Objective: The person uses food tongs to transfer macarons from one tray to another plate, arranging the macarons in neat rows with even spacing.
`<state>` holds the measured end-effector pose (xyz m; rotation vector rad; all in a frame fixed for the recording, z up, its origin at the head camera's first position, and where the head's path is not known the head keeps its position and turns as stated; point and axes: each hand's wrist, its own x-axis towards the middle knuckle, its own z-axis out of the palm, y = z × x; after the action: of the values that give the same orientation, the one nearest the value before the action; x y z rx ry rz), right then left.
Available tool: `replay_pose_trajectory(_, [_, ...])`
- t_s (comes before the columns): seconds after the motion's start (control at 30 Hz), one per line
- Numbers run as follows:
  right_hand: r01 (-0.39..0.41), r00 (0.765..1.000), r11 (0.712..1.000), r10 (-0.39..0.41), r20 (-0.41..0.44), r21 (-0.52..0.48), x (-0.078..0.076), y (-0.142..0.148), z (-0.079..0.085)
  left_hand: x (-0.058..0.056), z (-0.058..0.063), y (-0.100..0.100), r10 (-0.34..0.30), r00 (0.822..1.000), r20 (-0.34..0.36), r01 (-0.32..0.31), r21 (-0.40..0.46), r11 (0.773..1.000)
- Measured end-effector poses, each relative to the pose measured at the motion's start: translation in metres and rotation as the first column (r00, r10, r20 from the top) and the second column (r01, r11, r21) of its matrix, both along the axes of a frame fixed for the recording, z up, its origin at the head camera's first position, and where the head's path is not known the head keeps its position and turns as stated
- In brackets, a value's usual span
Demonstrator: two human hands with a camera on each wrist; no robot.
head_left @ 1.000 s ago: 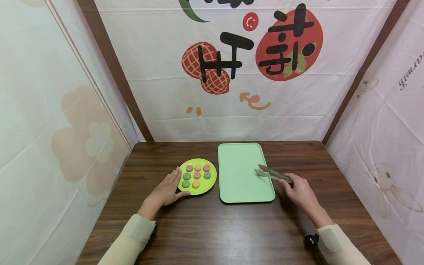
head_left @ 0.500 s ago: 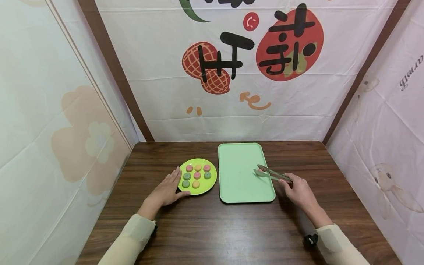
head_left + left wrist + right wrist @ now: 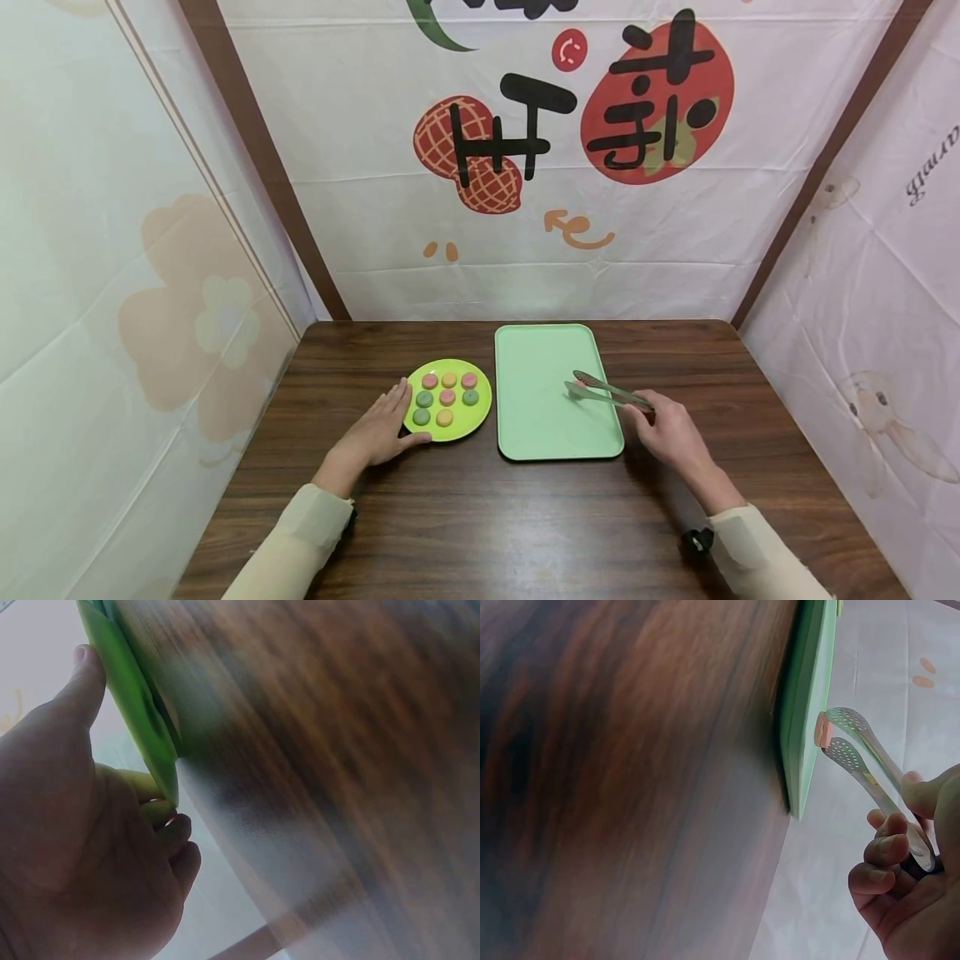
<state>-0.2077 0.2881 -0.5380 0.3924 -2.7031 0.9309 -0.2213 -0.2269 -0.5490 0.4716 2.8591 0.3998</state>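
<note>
My right hand (image 3: 671,429) grips a pair of metal tongs (image 3: 611,393) past the right rim of the mint-green tray (image 3: 551,433). At the tongs' perforated tips is a small pink macaron (image 3: 823,730), close over the tray in the right wrist view. My left hand (image 3: 378,427) lies along the left rim of a lime-green round plate (image 3: 480,417), fingers straight, thumb at the plate's front edge. Several pink, yellow and green macarons (image 3: 447,397) sit on that plate in rows. From the left wrist, the thumb touches the plate's rim and the fingers reach along its edge.
Plate and tray stand side by side on a dark wooden table (image 3: 525,525). A white printed cloth backdrop (image 3: 360,208) rises behind the table, with cloth walls at left and right. A black band (image 3: 699,540) shows on the right wrist.
My right hand has shifted slightly left, carrying the tongs and the macaron farther in over the tray. The left hand and the plate keep their place.
</note>
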Motion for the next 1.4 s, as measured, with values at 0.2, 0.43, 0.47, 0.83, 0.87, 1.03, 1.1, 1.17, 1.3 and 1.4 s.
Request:
replay_pose_trajectory(0.2, [-0.026, 1.0, 1.0, 0.026, -0.016, -0.009, -0.001, -0.007, 0.001, 0.001, 0.0, 0.001, 0.003, 1.0, -0.007, -0.003, 0.0, 1.0])
replay_pose_trajectory(0.43, [-0.051, 0.998, 0.999, 0.05, -0.038, -0.015, -0.004, -0.015, 0.0, 0.001, 0.0, 0.001, 0.01, 1.0, -0.013, -0.009, 0.011, 1.0])
replay_pose_trajectory(0.47, [-0.054, 0.998, 0.998, 0.053, -0.04, -0.014, -0.005, -0.017, 0.0, 0.001, 0.0, 0.001, 0.01, 1.0, -0.012, -0.01, 0.012, 1.0])
replay_pose_trajectory(0.83, [-0.081, 0.996, 0.997, 0.08, -0.036, -0.02, -0.008, -0.033, 0.001, 0.001, 0.001, 0.002, 0.011, 1.0, -0.007, -0.011, 0.004, 1.0])
replay_pose_trajectory(0.87, [-0.086, 0.996, 0.996, 0.085, -0.036, -0.021, -0.008, -0.035, 0.002, 0.001, 0.001, 0.002, 0.01, 1.0, -0.008, -0.01, 0.005, 1.0])
replay_pose_trajectory(1.03, [-0.115, 0.993, 0.993, 0.114, -0.032, -0.018, -0.009, -0.043, 0.004, 0.001, 0.002, 0.002, 0.004, 1.0, -0.016, -0.004, 0.01, 1.0])
replay_pose_trajectory(1.1, [-0.124, 0.992, 0.992, 0.124, -0.035, -0.016, -0.009, -0.045, 0.004, 0.002, 0.003, 0.002, 0.004, 1.0, -0.016, -0.003, 0.007, 1.0])
replay_pose_trajectory(1.17, [-0.132, 0.99, 0.991, 0.131, -0.043, -0.014, -0.009, -0.048, 0.004, 0.002, 0.002, 0.002, 0.003, 1.0, -0.015, -0.003, 0.005, 1.0])
replay_pose_trajectory(1.3, [-0.145, 0.988, 0.989, 0.144, -0.054, -0.023, -0.009, -0.052, 0.004, 0.003, 0.003, 0.002, 0.0, 1.0, -0.016, 0.0, 0.003, 1.0])
replay_pose_trajectory(1.4, [-0.154, 0.987, 0.988, 0.153, -0.058, -0.024, -0.009, -0.056, 0.004, 0.003, 0.004, 0.003, 0.001, 1.0, -0.015, -0.001, 0.002, 1.0])
